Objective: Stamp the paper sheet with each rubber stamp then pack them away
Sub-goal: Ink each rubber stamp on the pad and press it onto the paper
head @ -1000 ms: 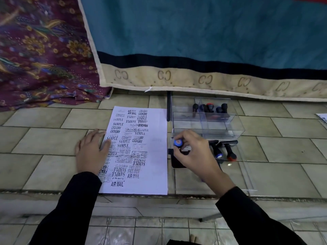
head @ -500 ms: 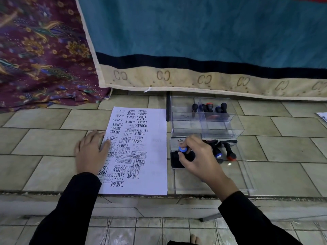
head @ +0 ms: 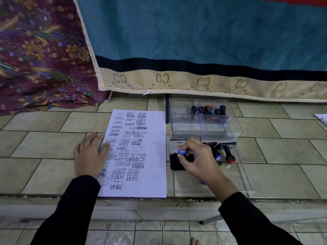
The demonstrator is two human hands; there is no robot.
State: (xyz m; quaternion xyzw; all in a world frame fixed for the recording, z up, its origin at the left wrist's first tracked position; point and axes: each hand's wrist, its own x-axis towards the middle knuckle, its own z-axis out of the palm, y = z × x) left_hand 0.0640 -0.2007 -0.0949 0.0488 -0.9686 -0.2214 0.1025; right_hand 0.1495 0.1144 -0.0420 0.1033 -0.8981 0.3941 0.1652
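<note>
Mostly stamped, the paper sheet [head: 150,175] lies under the flat left hand [head: 90,156]; the right hand [head: 199,160] pinches a blue-capped stamp [head: 182,151] on the ink pad [head: 176,165]. Several stamps [head: 208,110] stand in the clear box [head: 185,127]; two lie outside.

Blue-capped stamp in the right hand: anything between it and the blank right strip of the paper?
Nothing visible. The blue-capped stamp, gripped by the right hand, is over the ink pad beside the paper sheet; the left hand rests on the sheet's left edge, off that path.
</note>
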